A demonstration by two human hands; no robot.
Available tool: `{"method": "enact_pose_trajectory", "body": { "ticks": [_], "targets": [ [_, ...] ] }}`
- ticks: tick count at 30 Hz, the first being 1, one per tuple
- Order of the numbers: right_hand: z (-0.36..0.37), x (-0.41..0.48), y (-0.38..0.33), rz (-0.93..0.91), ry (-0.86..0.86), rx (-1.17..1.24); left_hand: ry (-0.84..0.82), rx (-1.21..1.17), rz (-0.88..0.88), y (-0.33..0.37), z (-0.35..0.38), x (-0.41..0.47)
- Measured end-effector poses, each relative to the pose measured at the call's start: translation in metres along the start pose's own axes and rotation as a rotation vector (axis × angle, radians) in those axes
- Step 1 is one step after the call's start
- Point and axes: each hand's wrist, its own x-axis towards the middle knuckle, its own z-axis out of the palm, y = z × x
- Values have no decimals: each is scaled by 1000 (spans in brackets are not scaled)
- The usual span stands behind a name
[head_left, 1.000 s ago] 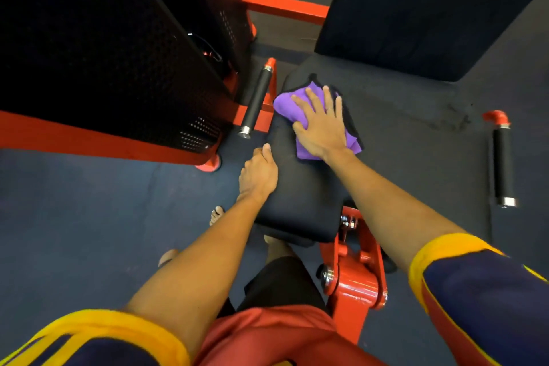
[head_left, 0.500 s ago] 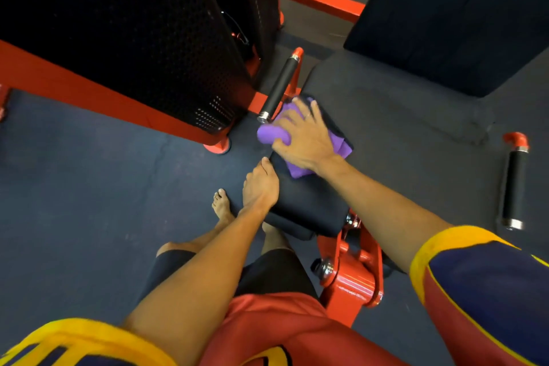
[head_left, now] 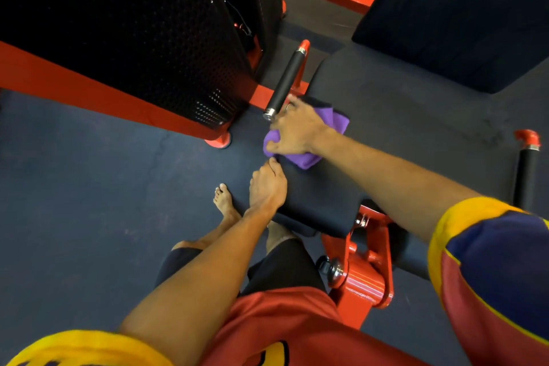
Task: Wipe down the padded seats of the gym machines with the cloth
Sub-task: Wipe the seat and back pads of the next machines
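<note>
The black padded seat (head_left: 386, 116) of a red-framed gym machine is in the middle, and I place all other things from it. The purple cloth (head_left: 338, 123) lies on the seat's left side edge, about halfway along this edge. The right hand (head_left: 300, 131) is on top of the cloth. Its fingers are bent over the cloth and the thumb pinches a bunched fold of it that hangs past the edge. The fingertips almost reach the steel end of the black handle grip (head_left: 286, 80), which stands just beside the seat on the left.

The left hand (head_left: 267, 187) holds the same edge nearer to the seat's front corner, close below the cloth. Its thumb lies on the top of the pad and its fingers curl down over the side, so I cannot see their tips.

Behind the seat rises the dark backrest pad (head_left: 460, 15). On the seat's right side stands a second black handle (head_left: 525, 169) with a red elbow on top. Under the seat's front is a red steel bracket (head_left: 365, 276) with bolts. To the left of the seat, past the grip, is a black perforated weight-stack cover (head_left: 133, 33) on a red beam. A bare foot (head_left: 224, 202) stands on the dark floor (head_left: 89, 187) left of the seat's front.

The red shirt (head_left: 282, 321) carries a yellow and black print at the picture's lower edge; it is cut off and I cannot read it.
</note>
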Motion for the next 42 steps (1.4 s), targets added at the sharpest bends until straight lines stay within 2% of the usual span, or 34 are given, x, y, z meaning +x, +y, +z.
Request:
{"method": "enact_pose_trajectory", "body": {
  "ticks": [4,7,11,15,18,20,23,26,29,31,33,37,39,42],
  "targets": [
    [3,-12,-11,-56,67,103,-36,-18,-17,2,-1,2],
    [-5,7,24,51,19,61,-30,-18,-32,11,-1,5],
    [1,25,51,193,48,168,-18,8,-71,18,1,10],
    [30,-5,45,-61,253,325,-38,29,-90,23,2,15],
    [30,-4,83,-164,305,368,-54,39,-85,37,4,25],
    [29,12,108,-90,307,339,-54,50,-66,48,5,31],
    [28,32,133,137,271,318,-64,65,10,68,11,47],
    [25,36,114,356,281,306,-55,83,70,91,16,61],
    [35,28,94,241,361,321,-53,107,107,104,21,72],
    [38,26,112,199,359,303,-37,96,93,109,25,78],
    [35,36,143,343,348,279,-16,70,74,116,28,84],
    [29,45,194,767,245,370,4,45,107,142,32,97],
    [33,33,186,765,287,413,7,59,114,155,35,108],
    [46,16,157,589,392,504,-5,91,149,174,40,123]
  ]
}}
